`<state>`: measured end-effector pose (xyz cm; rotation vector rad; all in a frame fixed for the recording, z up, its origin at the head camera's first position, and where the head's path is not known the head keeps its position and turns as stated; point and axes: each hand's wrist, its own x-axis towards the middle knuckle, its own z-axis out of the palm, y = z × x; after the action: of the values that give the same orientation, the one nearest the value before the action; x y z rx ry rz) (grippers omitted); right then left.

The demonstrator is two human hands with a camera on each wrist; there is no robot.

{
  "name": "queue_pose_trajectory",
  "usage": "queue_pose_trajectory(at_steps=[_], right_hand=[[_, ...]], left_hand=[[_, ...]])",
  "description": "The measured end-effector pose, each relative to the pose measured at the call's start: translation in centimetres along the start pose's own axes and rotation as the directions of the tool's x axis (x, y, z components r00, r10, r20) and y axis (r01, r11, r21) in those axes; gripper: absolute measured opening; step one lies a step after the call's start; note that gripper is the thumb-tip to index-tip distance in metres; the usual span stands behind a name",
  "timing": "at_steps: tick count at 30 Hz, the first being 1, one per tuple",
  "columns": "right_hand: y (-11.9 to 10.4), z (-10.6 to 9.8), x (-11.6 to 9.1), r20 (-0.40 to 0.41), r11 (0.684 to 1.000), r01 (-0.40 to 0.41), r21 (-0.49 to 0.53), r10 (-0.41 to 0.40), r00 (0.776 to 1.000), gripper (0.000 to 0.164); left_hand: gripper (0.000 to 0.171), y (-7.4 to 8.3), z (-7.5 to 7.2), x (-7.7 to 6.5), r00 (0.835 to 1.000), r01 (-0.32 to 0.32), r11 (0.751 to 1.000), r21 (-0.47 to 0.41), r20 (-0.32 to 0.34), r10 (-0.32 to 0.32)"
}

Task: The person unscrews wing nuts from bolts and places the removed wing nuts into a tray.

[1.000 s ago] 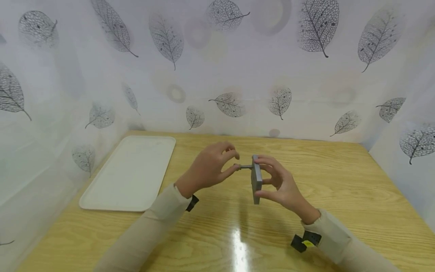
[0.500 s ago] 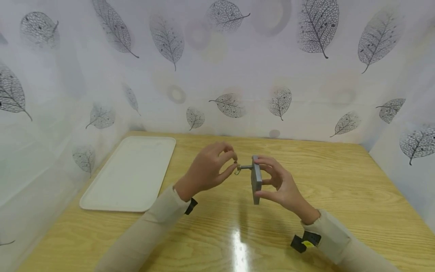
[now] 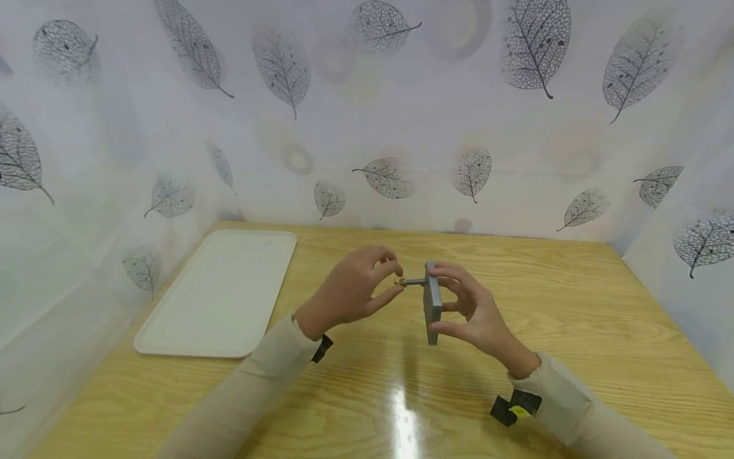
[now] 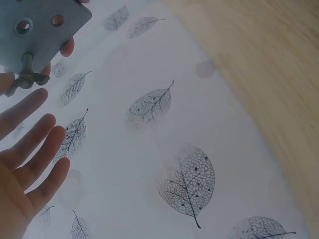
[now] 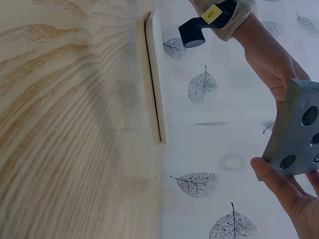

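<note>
My right hand (image 3: 478, 315) grips a grey square metal plate (image 3: 432, 306) by its edges, upright above the table. Several round holes show in the plate (image 5: 299, 129) in the right wrist view. A bolt (image 3: 415, 282) sticks out of its face toward the left, with a brass-coloured wing nut (image 4: 26, 79) near its end. The thumb and index finger of my left hand (image 3: 352, 287) stand on either side of the wing nut, fingertips right at its wings and a gap between them. The other left fingers are spread and fairly straight in the left wrist view.
A white rectangular tray (image 3: 220, 293) lies at the left of the wooden table (image 3: 573, 306). A leaf-printed white curtain (image 3: 401, 115) borders the table at the back and sides. Black camera mounts (image 3: 507, 408) sit at the wrists.
My left thumb and fingers have shifted slightly around the wing nut, which has turned on the bolt. The right hand and the plate have stayed in place.
</note>
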<state>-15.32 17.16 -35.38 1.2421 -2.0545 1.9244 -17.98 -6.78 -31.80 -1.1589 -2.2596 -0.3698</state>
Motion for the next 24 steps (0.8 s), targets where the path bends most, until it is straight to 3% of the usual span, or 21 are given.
queue_pose_trajectory(at_steps=[6, 19, 24], right_hand=[[-0.13, 0.12, 0.03, -0.004, 1.000, -0.016, 0.004, 0.016, 1.000, 0.067], [0.11, -0.09, 0.02, 0.007, 1.000, 0.020, 0.004, -0.020, 1.000, 0.066], [0.10, -0.06, 0.08, 0.014, 0.999, 0.034, 0.006, -0.034, 0.999, 0.067]], left_hand=[[0.014, 0.00, -0.28, 0.60, 0.999, -0.004, 1.000, -0.010, -0.035, 0.003], [0.013, 0.56, 0.04, 0.68, 0.999, 0.012, 1.000, -0.008, -0.041, -0.012], [0.018, 0.97, 0.30, 0.50, 0.993, -0.016, 0.999, 0.048, -0.118, 0.022]])
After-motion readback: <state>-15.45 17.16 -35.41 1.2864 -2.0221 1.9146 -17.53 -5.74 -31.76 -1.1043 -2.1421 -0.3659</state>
